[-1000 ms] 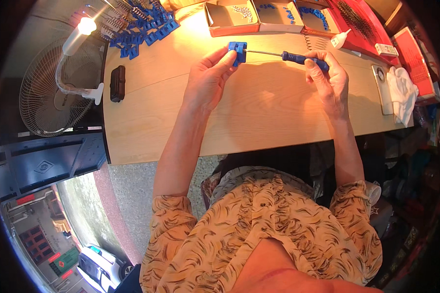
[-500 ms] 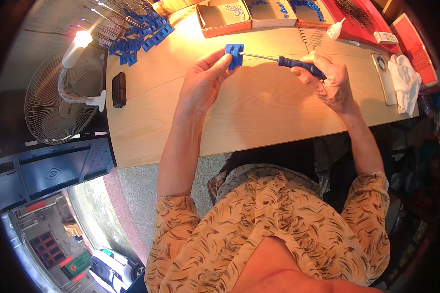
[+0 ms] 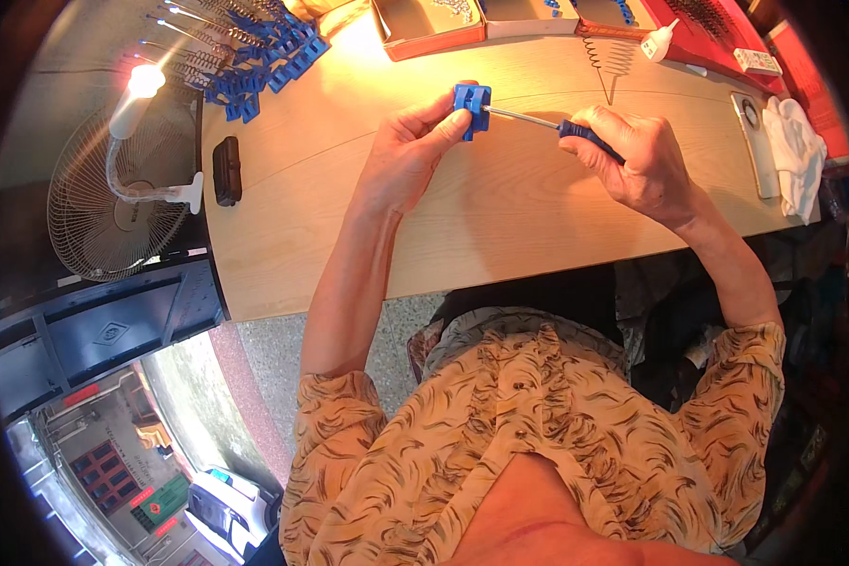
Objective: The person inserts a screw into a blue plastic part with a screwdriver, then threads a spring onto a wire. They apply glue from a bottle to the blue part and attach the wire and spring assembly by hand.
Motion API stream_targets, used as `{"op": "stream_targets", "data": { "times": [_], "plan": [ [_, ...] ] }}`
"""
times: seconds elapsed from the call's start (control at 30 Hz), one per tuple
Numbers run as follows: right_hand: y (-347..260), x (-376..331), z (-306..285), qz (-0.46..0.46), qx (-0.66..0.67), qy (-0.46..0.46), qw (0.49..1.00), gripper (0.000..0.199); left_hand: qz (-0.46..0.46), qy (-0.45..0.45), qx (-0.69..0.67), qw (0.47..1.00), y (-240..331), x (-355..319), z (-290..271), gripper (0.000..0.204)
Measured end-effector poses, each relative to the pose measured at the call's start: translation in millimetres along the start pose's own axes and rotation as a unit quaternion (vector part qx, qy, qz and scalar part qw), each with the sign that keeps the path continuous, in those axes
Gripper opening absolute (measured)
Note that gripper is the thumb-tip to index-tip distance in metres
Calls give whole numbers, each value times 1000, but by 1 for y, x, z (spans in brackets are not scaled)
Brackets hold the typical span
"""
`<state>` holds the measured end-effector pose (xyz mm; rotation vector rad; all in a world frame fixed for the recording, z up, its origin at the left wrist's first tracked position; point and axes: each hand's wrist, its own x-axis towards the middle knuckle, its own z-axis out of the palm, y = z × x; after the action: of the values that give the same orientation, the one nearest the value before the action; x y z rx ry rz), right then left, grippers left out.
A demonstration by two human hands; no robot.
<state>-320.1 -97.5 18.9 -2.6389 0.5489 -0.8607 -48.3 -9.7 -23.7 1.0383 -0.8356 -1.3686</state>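
Between the thumb and fingers of my left hand (image 3: 413,156) is a small blue plastic block (image 3: 473,106) with raised ribs, held up over the wooden table. My right hand (image 3: 637,156) is closed around the dark blue handle of a screwdriver (image 3: 528,117). Its metal shaft points left, and the tip meets the right side of the block. Whether a screw sits at the tip is too small to tell. Both forearms reach over the table's near edge.
Many blue parts with springs (image 3: 278,57) crowd the far left, near a lit lamp (image 3: 140,90) and a fan (image 3: 113,189). Open boxes (image 3: 434,40), a coil spring (image 3: 606,61) and a white glue bottle (image 3: 657,42) lie at the back. A phone (image 3: 757,141) and white cloth (image 3: 792,156) are right.
Both hands have shifted slightly to the right with the block and screwdriver. The right wrist has turned and its elbow has swung outward; the tip stays at the block.
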Motion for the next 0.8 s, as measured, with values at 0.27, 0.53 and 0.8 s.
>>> {"op": "stream_targets", "data": {
  "times": [0.27,0.53,0.8],
  "plan": [
    [8,7,-9,233,239,-133,933,26,6,5,51,999,-2,1,-2,40],
    [20,10,-5,257,303,-146,906,28,-13,15,38,999,-1,2,0,35],
    [14,12,1,-30,1,-19,999,24,-24,14,4,1000,-3,1,-2,35]
  ]
}}
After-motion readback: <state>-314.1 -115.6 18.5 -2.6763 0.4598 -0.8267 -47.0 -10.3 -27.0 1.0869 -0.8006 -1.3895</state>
